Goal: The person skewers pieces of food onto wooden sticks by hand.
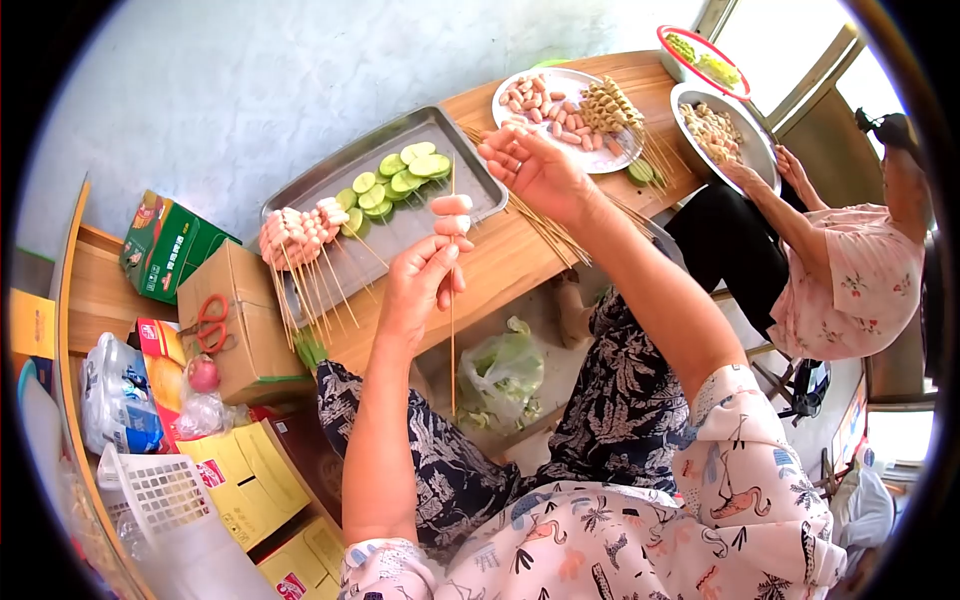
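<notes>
My left hand (425, 280) is closed round a thin wooden skewer (453, 350), held upright in front of the table. Two small pink sausages (451, 206) are threaded on it just above my fingers. My right hand (540, 175) is raised beside the round plate (505, 88), fingers partly curled and apart, with nothing visible in them. Loose small sausages (570, 125) and a stack of folded, greenish-brown skewered pieces (610, 105) lie on that plate. On the metal tray (340, 165) are sausage skewers (300, 235) and skewered green slices (385, 190).
Bare skewers (550, 235) lie along the table (480, 270). At the right, another person (840, 270) has both hands at a metal bowl (690, 100). A red-rimmed basin (745, 85) stands behind. Left are cardboard boxes (240, 320) and scissors (210, 325); a vegetable bag (500, 375) sits below.
</notes>
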{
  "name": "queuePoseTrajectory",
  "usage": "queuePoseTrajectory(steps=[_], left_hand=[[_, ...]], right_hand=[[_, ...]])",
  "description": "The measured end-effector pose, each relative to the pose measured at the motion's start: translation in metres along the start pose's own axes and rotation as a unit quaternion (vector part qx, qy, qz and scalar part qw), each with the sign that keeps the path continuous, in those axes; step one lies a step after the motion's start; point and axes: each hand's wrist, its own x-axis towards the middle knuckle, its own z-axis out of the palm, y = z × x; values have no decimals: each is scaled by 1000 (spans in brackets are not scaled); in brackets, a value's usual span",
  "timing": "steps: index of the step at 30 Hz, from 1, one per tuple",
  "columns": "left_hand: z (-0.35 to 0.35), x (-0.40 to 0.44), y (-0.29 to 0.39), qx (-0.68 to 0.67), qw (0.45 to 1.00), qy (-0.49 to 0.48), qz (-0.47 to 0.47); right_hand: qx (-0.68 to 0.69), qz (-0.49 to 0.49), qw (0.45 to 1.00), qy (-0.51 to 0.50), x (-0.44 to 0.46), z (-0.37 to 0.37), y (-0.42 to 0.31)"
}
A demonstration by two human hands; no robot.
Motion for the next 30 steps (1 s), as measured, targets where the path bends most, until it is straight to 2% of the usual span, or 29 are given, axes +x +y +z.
queuePoseTrajectory(steps=[4, 7, 9, 12, 30], left_hand=[[0, -2, 1, 4, 1000, 1, -18], [2, 0, 5, 9, 1000, 0, -27], [4, 1, 6, 9, 999, -4, -33], [7, 2, 7, 15, 999, -16, -45], [10, 4, 7, 13, 999, -13, -44]], right_hand=[[16, 1, 1000, 27, -6, 3, 17], [5, -2, 1000, 0, -2, 2, 21], [1, 9, 998, -62, 6, -2, 23], [-22, -1, 997, -72, 9, -1, 24], [-27, -11, 998, -54, 10, 7, 25]])
